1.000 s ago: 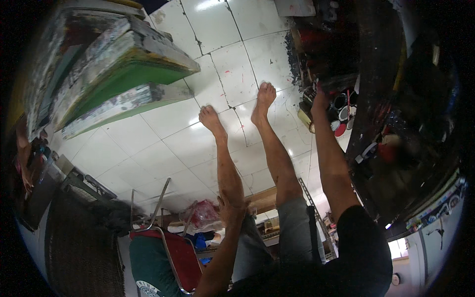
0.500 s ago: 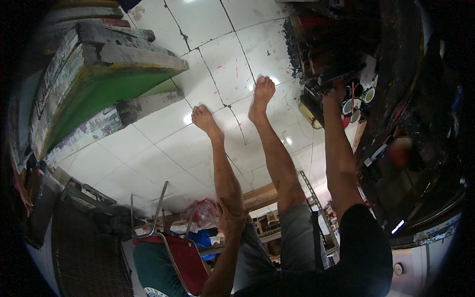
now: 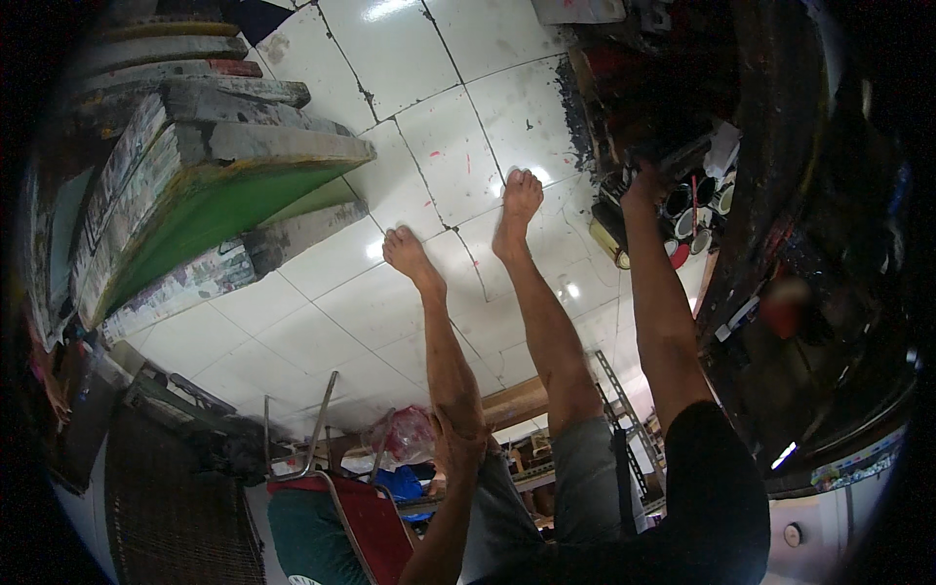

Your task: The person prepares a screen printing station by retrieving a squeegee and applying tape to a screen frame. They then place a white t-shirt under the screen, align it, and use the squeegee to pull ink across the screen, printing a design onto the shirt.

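My left hand (image 3: 458,447) is wrapped round my bare left leg (image 3: 451,361) near the knee. My right arm stretches forward, and my right hand (image 3: 643,187) is at a dark cluttered stand on the right. Its fingers sink into shadow among dark objects, so what they touch cannot be made out. Just right of it stand several paint-stained cans and cups (image 3: 702,239), with a thin red stick (image 3: 694,203) upright among them. A yellowish can (image 3: 606,242) lies tilted below the hand.
Stacked paint-smeared frames, one with a green face (image 3: 210,210), lean at the left. A red chair (image 3: 366,526) with metal legs holds dark green cloth (image 3: 310,534). Behind it is a metal shelf (image 3: 616,405). My bare feet rest on white floor tiles (image 3: 419,78).
The view has tilted slightly, so the scene sits a little lower. My right hand has shifted slightly left and away from the cans. My left hand stays on the leg.
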The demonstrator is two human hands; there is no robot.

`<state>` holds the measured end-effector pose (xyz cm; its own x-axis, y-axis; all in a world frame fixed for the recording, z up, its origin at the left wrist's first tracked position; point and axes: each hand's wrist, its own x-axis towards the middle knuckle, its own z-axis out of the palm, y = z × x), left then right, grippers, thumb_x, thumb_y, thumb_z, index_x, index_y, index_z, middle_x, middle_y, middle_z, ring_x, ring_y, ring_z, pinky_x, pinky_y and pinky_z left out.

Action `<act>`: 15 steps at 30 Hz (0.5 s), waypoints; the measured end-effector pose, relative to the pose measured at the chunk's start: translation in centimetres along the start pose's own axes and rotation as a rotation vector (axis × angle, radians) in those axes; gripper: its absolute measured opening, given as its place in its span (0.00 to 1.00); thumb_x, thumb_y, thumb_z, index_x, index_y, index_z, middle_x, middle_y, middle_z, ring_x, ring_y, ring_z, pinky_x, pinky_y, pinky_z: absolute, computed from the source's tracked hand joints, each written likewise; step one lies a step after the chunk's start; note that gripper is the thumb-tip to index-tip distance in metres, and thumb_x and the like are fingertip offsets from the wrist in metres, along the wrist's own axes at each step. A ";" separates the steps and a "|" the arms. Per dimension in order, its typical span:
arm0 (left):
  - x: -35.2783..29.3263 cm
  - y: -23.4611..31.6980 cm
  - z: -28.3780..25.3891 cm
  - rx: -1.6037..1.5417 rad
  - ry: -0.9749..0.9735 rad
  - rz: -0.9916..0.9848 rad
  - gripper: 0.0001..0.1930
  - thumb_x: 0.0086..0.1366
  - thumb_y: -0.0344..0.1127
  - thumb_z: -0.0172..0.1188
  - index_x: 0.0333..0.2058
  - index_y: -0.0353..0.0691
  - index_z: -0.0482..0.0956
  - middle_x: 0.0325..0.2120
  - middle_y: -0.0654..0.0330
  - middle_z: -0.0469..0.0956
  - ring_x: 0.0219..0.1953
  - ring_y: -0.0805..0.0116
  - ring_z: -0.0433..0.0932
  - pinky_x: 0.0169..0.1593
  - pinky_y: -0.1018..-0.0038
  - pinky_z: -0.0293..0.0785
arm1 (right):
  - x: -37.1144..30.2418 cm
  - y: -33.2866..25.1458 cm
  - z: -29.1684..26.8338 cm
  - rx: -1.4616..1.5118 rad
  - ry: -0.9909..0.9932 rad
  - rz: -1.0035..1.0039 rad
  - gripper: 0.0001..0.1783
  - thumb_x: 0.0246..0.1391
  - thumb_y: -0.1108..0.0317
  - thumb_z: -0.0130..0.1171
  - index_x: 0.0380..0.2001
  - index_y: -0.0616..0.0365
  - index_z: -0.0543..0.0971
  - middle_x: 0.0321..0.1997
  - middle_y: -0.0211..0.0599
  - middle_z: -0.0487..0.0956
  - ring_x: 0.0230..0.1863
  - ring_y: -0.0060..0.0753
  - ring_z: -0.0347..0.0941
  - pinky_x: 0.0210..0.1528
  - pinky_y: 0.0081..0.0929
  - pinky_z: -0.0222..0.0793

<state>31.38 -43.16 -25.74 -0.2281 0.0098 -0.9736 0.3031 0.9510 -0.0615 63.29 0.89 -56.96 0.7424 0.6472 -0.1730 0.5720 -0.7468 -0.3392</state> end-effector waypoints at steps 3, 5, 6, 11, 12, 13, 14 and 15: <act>-0.1 -0.7 0.2 0.033 0.047 0.011 0.64 0.41 0.56 0.76 0.68 0.29 0.47 0.66 0.35 0.52 0.66 0.37 0.59 0.65 0.55 0.63 | -3.4 -5.0 1.9 0.078 -0.037 0.329 0.56 0.39 0.56 0.73 0.68 0.57 0.54 0.67 0.45 0.62 0.60 0.46 0.64 0.64 0.44 0.60; -0.1 -0.8 0.5 0.004 0.072 0.050 0.64 0.41 0.56 0.76 0.68 0.29 0.48 0.66 0.35 0.53 0.65 0.37 0.60 0.65 0.55 0.63 | -3.1 -6.1 1.5 0.307 -0.113 0.396 0.55 0.39 0.55 0.73 0.68 0.56 0.55 0.67 0.43 0.62 0.61 0.43 0.63 0.64 0.44 0.60; 0.0 -0.9 0.5 0.014 0.071 0.052 0.63 0.41 0.56 0.76 0.68 0.29 0.48 0.65 0.35 0.54 0.65 0.37 0.61 0.64 0.55 0.64 | -3.3 -6.4 1.3 0.403 -0.128 0.401 0.54 0.39 0.55 0.73 0.67 0.55 0.56 0.67 0.43 0.62 0.61 0.41 0.63 0.64 0.45 0.60; -0.5 0.9 -0.5 0.021 0.044 0.026 0.62 0.42 0.56 0.75 0.68 0.32 0.48 0.65 0.37 0.56 0.64 0.38 0.63 0.62 0.55 0.66 | -3.6 -5.0 -1.3 0.746 -0.276 0.299 0.36 0.45 0.53 0.68 0.58 0.47 0.71 0.61 0.37 0.69 0.57 0.33 0.65 0.57 0.48 0.62; -0.5 1.1 -0.7 0.030 0.026 -0.004 0.62 0.42 0.56 0.74 0.69 0.33 0.48 0.65 0.37 0.56 0.64 0.38 0.63 0.62 0.55 0.67 | -4.1 -4.8 -1.9 0.789 -0.304 0.339 0.33 0.47 0.52 0.66 0.57 0.47 0.72 0.61 0.37 0.69 0.57 0.34 0.66 0.56 0.48 0.63; -0.7 1.1 -0.9 0.042 0.014 -0.038 0.62 0.42 0.56 0.74 0.69 0.34 0.48 0.65 0.37 0.56 0.64 0.38 0.63 0.62 0.55 0.67 | -6.2 -5.2 -2.9 0.783 -0.272 0.427 0.34 0.50 0.50 0.63 0.59 0.50 0.70 0.63 0.40 0.67 0.59 0.37 0.65 0.57 0.50 0.63; -0.6 1.2 -1.0 0.052 -0.006 -0.064 0.62 0.43 0.56 0.74 0.69 0.34 0.48 0.65 0.37 0.56 0.64 0.38 0.63 0.62 0.55 0.67 | -6.9 -4.9 -3.7 0.808 -0.246 0.483 0.33 0.51 0.50 0.61 0.58 0.52 0.71 0.63 0.41 0.68 0.59 0.38 0.66 0.57 0.50 0.64; -0.6 1.2 -0.9 0.052 0.001 -0.063 0.62 0.43 0.56 0.74 0.69 0.34 0.47 0.66 0.37 0.55 0.64 0.38 0.62 0.62 0.55 0.67 | -7.5 -4.7 -4.4 0.834 -0.221 0.538 0.32 0.52 0.50 0.60 0.57 0.54 0.71 0.62 0.42 0.69 0.58 0.40 0.67 0.56 0.49 0.65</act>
<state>31.03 -41.69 -25.06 -0.2494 -0.0495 -0.9671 0.3358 0.9323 -0.1344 56.57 -1.16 -50.00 0.7003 0.3333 -0.6313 -0.3077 -0.6570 -0.6882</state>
